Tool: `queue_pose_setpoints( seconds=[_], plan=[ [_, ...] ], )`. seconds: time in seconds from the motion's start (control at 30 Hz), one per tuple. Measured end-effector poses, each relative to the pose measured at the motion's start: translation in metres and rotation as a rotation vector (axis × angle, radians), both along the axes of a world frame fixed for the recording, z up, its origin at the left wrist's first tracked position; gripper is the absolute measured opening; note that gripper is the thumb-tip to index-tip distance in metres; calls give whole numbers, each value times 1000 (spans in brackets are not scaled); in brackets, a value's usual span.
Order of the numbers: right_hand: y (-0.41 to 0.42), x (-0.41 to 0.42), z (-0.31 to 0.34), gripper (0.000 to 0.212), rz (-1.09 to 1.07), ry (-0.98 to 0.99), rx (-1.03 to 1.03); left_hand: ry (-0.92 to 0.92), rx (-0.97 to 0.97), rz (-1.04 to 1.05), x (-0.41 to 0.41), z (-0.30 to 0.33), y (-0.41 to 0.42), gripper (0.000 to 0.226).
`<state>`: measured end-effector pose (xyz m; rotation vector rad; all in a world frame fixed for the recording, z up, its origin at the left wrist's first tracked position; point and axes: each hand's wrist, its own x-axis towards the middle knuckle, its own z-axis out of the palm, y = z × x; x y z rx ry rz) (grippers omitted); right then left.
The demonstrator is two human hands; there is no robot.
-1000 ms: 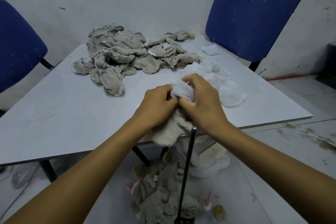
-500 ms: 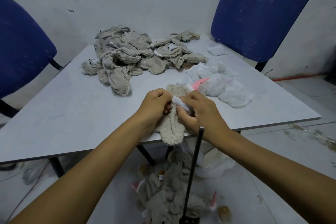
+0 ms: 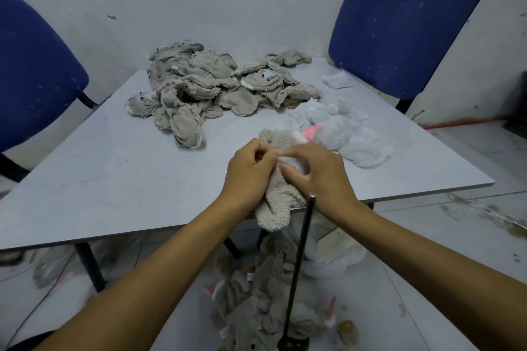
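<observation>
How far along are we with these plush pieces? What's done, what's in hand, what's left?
Likely done: a heap of grey plush pieces lies on the floor below the near edge of the table, by the black rod. In hand: the left hand and right hand both pinch one beige fleecy piece at that edge. Seemingly left: the grey pile and the white pile on the table.

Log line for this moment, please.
left hand grips beige fleece plush piece | right hand pinches white fabric scrap at its top | piece overhangs grey table near edge
</observation>
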<state>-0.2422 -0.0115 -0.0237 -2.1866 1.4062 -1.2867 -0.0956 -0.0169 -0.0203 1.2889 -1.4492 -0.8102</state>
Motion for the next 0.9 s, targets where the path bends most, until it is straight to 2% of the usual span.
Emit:
queue_pose_setpoints(
  seconds=[0.1,0.17,0.23,0.33,0.37,0.5,0.57,0.67,0.7,0.83,0.9],
  plan=[
    [-1,-1,1,25,71,143,155,-17,27,46,3,0,-3,15],
    [-3,1,-1,20,79,264,172,-30,28,12,5,0,-3,17],
    [-2,-2,-2,8,88,183,119,-29,16,0,3,-1,-2,18],
    [-1,-10,1,31,99,-56,153,-25,19,35,1,-1,-5,17],
    [-1,-11,2,31,128,-33,159,-23,26,35,2,-2,-5,18],
    [-4,-3,3,45,243,319,101,66,52,6,9,-4,-6,16],
    [-4,-1,4,53,265,307,139,80,44,-10,11,-3,-5,17],
    [1,-6,8,48,288,99,287,62,43,-1,7,-1,-5,18],
    [3,-6,10,50,315,88,293,58,45,-6,7,-1,-5,18],
    [2,-2,12,78,359,340,229,-41,54,-107,13,-2,-3,21],
    [3,-4,13,85,389,283,240,-88,35,-97,12,0,-1,18]
  ],
)
